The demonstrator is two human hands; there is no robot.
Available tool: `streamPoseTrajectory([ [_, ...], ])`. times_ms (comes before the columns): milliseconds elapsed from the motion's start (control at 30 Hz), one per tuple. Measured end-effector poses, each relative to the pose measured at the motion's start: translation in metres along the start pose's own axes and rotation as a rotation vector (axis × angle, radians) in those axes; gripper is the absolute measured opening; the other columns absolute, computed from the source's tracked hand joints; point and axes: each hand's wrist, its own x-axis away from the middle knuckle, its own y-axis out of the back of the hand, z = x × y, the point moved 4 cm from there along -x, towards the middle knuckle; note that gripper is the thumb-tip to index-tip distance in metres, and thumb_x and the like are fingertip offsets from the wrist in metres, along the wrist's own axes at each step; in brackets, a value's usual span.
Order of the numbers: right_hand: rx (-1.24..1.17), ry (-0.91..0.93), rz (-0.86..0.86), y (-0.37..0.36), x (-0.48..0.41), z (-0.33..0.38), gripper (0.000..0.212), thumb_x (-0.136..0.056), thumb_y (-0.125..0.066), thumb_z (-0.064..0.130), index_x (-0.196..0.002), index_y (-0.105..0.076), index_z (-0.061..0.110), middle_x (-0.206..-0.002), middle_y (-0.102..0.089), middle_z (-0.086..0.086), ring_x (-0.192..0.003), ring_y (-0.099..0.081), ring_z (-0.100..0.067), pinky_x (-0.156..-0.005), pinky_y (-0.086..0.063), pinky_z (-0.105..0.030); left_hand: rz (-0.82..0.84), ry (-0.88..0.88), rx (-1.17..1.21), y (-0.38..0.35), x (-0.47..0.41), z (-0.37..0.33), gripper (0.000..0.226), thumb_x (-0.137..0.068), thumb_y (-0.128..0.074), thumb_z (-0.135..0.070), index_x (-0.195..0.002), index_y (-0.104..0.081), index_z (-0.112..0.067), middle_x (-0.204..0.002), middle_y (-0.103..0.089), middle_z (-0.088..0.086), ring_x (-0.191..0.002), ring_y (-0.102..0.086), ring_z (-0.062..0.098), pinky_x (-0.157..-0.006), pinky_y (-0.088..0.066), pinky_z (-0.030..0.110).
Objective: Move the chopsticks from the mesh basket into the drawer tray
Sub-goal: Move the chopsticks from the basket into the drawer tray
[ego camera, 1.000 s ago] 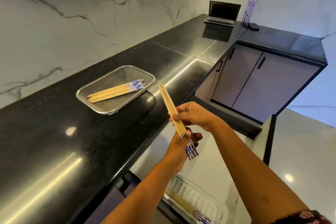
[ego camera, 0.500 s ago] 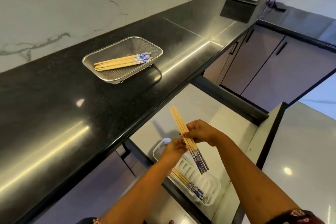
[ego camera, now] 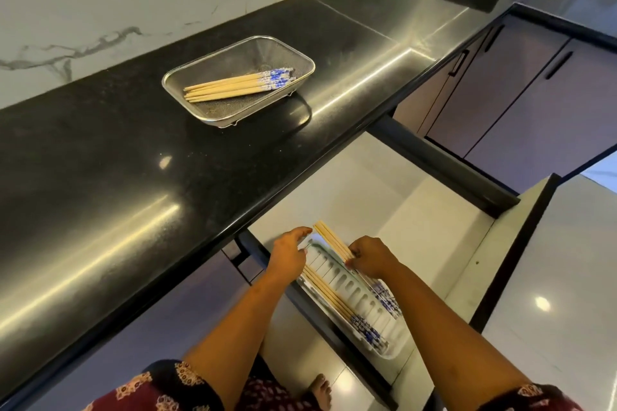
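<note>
1. Your right hand [ego camera: 370, 257] has its grip clenched on a bundle of chopsticks [ego camera: 334, 242], held low over the far end of the drawer tray [ego camera: 397, 349].
2. Your left hand [ego camera: 288, 255] hovers beside it, grip released.
3. More chopsticks lie along the tray's near side.
4. Beyond the tray, the mesh basket [ego camera: 207, 115] on the black surface [ego camera: 100, 177] holds another bundle.

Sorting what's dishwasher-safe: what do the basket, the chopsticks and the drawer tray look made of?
Mesh basket: fine woven metal, shiny rim, likely steel. Chopsticks: pale wood or bamboo, blue-and-white patterned tops. Drawer tray: glossy white, moulded ribs, probably plastic.
</note>
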Motion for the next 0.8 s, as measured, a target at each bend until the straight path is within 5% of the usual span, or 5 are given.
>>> streamPoseTrajectory([
  [133,0.071,-0.003,-0.001,-0.004,-0.004,0.003,0.023,-0.085,-0.065,0.020,-0.101,-0.068,0.004,-0.085,-0.060,-0.011,-0.079,-0.057,-0.025,-0.053,-0.033,-0.022,0.008,-0.042,-0.056,-0.004,-0.002,0.007,0.048,-0.087,-0.051,0.011,-0.130,-0.054,-0.010,-0.131,-0.057,0.010,-0.122,-0.053,0.024,-0.103,-0.041,0.028],
  [267,0.140,-0.017,0.004,-0.013,-0.007,0.014,0.028,-0.085,-0.064,0.019,-0.112,-0.065,0.008,-0.106,-0.067,-0.013,-0.093,-0.065,-0.028,-0.067,-0.042,-0.028,-0.054,-0.022,-0.006,0.000,-0.003,0.015,0.044,-0.083,-0.046,0.015,-0.117,-0.064,-0.008,-0.114,-0.066,0.011,-0.098,-0.060,0.016,-0.083,-0.045,0.017],
  [367,0.160,-0.045,0.006,-0.031,-0.009,0.014,0.031,-0.086,-0.065,0.020,-0.115,-0.061,0.007,-0.111,-0.065,-0.014,-0.097,-0.065,-0.029,-0.075,-0.047,-0.029,-0.030,0.054,0.066,0.001,-0.005,0.026,0.041,-0.086,-0.044,0.011,-0.119,-0.061,-0.007,-0.118,-0.065,0.012,-0.100,-0.059,0.017,-0.086,-0.049,0.025],
  [500,0.190,-0.073,0.037,-0.056,-0.004,0.003,0.031,-0.089,-0.059,0.017,-0.119,-0.059,0.009,-0.116,-0.064,-0.013,-0.101,-0.063,-0.030,-0.085,-0.052,-0.033,0.023,0.133,0.180,0.002,-0.008,0.030,0.034,-0.090,-0.045,0.007,-0.117,-0.061,-0.006,-0.115,-0.065,0.014,-0.088,-0.060,0.013,-0.058,-0.051,0.008],
  [800,0.146,-0.144,0.021,-0.070,-0.017,0.001,0.026,-0.093,-0.051,0.015,-0.115,-0.062,0.006,-0.114,-0.065,-0.013,-0.102,-0.063,-0.027,-0.085,-0.050,-0.031,0.014,0.160,0.207,0.002,-0.011,0.031,0.032,-0.089,-0.047,0.010,-0.115,-0.062,0.001,-0.115,-0.066,0.016,-0.095,-0.063,0.018,-0.073,-0.051,0.012],
])
